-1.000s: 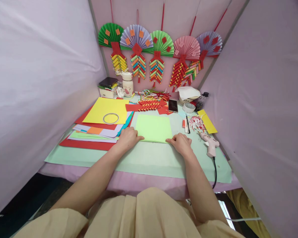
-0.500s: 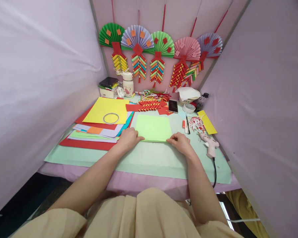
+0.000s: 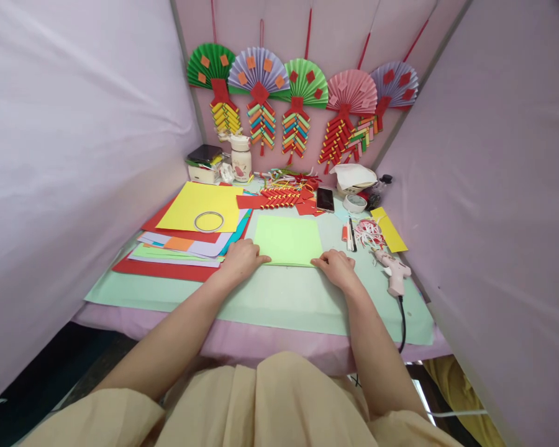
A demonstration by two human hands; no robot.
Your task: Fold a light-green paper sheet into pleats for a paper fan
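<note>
A light green sheet of paper lies flat on the pale green mat in front of me. My left hand rests at the sheet's near left corner, fingers curled and pinching its edge. My right hand pinches the near right corner the same way. Both hands press the near edge of the paper down against the mat.
A stack of coloured sheets with a ring of tape lies to the left. A glue gun with its cord, pens and paper strips lie to the right. A phone, paper firecrackers and a bottle stand behind. Paper fans hang on the wall.
Both hands stay at the near corners of the green sheet; only the view has shifted slightly.
</note>
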